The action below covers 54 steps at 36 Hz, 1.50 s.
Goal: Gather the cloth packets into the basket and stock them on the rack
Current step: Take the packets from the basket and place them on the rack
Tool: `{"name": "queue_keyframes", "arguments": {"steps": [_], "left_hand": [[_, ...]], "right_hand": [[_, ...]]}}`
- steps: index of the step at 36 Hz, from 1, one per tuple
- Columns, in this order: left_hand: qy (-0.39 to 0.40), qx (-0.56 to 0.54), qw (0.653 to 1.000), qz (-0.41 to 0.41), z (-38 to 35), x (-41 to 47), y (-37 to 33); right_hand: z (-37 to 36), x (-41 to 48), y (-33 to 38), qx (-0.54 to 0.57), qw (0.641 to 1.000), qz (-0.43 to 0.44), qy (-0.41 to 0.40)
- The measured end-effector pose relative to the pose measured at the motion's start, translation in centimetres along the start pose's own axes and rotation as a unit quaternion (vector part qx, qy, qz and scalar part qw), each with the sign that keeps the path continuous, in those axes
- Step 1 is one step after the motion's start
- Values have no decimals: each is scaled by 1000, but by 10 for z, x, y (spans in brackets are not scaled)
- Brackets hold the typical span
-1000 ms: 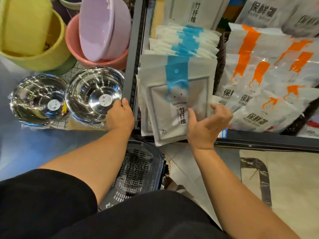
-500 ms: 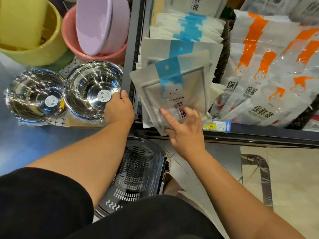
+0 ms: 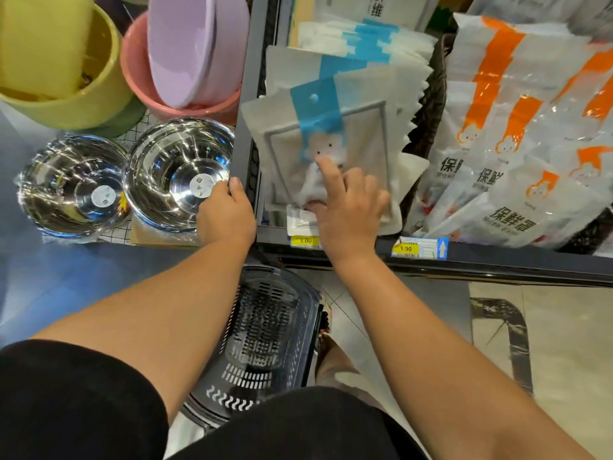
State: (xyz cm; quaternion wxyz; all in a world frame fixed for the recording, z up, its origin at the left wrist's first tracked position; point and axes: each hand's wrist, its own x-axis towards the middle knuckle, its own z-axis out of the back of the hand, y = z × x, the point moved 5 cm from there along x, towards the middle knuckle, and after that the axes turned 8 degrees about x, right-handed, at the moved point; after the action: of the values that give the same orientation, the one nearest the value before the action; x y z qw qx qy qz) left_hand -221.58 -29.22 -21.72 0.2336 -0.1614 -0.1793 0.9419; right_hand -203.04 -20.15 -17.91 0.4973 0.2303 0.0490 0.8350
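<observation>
Fingers [image 3: 329, 172] on packet [image 3: 365, 134], rack shelf [image 3: 497, 262]

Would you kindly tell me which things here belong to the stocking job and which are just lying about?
Job: cloth packets; basket; rack; right hand, touching the front one; left hand, gripping the rack.
Lying about: steel bowls; plastic basins; orange-striped bags; price tags.

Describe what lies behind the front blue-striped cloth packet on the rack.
Behind the front packet stand more blue-striped packets, tops showing. Their lower parts are covered by it; their number cannot be told.
</observation>
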Motion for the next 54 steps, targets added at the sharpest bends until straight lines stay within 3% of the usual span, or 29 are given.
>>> {"name": "queue_keyframes", "arguments": {"steps": [3,7,11,15,21,26,33,40,45,48,51,54], "left_hand": [[2,7,1000,7,-2,1,0],[3,18,1000,17,-2,1,2],[3,14,1000,15,-1,1,1],[8,18,1000,18,-1,1,0],[14,29,999,24,1,0,-2],[26,25,999,26,4,-2,-4],[49,15,998,35,9,-7,-9],[59,13,998,34,11,-6,-10],[56,15,997,42,12,-6,-11],[52,15,998,40,12,-6,-10],[50,19,998,42,13,-7,-11],[50,20,998,44,14,-8,-11]], "right_hand": [[6,-12,6,-31,994,43,-91],[8,-12,8,-55,993,45,-95],[12,-24,4,13,1000,8,20],[28,-30,-1,70,993,33,86],[25,-11,5,-9,957,-16,290],[32,-18,10,69,939,-33,336],[29,-32,2,90,921,-53,377],[10,-9,9,18,845,-64,531],[10,14,18,257,675,-266,639],[16,8,4,293,623,-322,650],[16,6,-3,293,648,-338,616],[12,5,-4,237,758,-285,536]]}}
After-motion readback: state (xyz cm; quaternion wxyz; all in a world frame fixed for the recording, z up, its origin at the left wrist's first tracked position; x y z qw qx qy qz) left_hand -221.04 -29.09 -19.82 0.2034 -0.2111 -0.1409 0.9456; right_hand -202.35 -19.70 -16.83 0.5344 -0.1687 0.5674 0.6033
